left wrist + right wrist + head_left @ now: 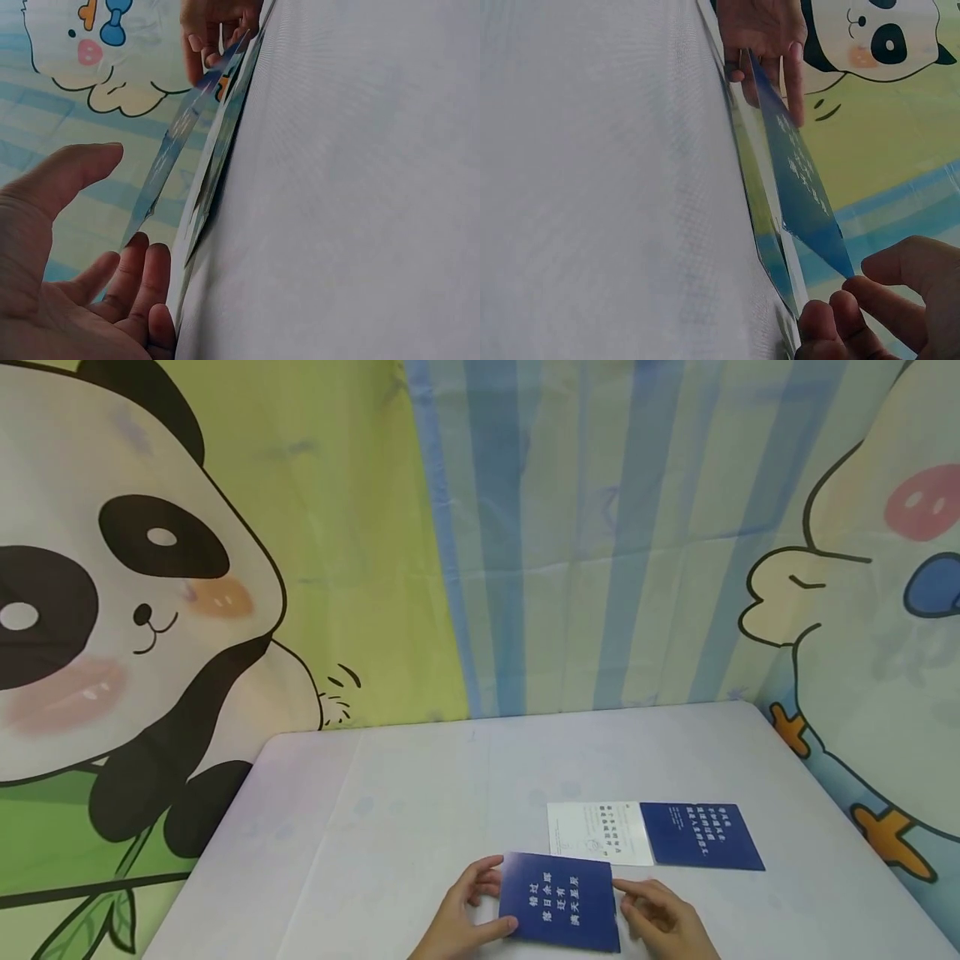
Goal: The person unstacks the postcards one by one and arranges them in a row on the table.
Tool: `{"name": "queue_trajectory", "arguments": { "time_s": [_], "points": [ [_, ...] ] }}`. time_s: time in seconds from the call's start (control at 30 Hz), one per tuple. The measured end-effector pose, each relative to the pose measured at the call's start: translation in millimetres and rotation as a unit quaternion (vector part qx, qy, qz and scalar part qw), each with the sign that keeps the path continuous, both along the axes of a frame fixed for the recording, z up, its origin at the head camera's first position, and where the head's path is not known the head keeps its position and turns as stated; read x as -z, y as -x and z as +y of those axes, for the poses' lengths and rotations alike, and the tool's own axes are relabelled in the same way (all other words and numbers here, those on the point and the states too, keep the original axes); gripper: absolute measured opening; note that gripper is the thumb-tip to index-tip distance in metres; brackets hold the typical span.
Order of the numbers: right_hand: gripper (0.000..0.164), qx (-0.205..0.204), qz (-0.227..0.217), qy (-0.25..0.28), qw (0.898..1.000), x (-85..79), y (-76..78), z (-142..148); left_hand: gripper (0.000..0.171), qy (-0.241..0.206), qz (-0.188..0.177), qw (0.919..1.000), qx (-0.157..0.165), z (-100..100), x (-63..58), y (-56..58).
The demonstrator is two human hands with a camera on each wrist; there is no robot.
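A dark blue square card [558, 902] with white writing is held low over the near part of the table, between both hands. My left hand [468, 910] is at its left edge, thumb over the near corner in the head view. In the left wrist view that thumb [82, 169] stands apart from the card, while fingertips [136, 241] touch its end. My right hand [667, 920] pinches the card's right corner between finger and thumb, as the right wrist view shows. Other fingers [844, 315] curl beneath, beside pale layers [769, 232] below the blue sheet.
Behind the hands, a white printed page [596, 835] and a blue printed panel [701, 835] lie side by side on the white table [390, 827]. A panda-printed cloth [247, 568] and a striped curtain [562, 568] stand around the table's edges.
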State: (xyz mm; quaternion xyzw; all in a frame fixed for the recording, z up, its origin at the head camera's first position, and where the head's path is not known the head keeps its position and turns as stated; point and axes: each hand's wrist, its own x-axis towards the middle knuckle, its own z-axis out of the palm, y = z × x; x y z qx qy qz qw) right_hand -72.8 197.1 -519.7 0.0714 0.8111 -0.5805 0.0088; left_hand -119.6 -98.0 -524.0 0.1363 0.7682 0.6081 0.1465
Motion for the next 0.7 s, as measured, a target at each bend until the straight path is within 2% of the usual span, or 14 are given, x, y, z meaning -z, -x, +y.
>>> {"name": "queue_trajectory", "arguments": {
  "time_s": [0.1,0.23,0.37,0.57,0.7],
  "points": [
    [0.036,-0.021,-0.001,0.018,1.0,0.6,-0.2,-0.2,0.074,-0.002,0.011,0.9999,0.004,-0.8,1.1,0.2],
    [0.049,-0.039,-0.039,0.047,0.997,-1.3,1.2,-1.3,0.079,0.006,0.027,0.9996,0.012,-2.7,1.9,0.8],
    [0.058,-0.053,-0.058,0.058,0.995,-2.8,3.1,-4.3,0.085,0.016,0.039,0.9988,0.023,-4.8,1.1,1.9],
    [0.065,-0.095,-0.042,0.056,0.993,-2.8,6.2,-7.7,0.09,0.015,0.07,0.997,0.028,-7.2,0.4,3.5],
    [0.073,-0.132,-0.022,0.063,0.989,-3.7,9.5,-9.7,0.09,0.02,0.064,0.9975,0.021,-9.8,1.6,5.4]
  ]
}}
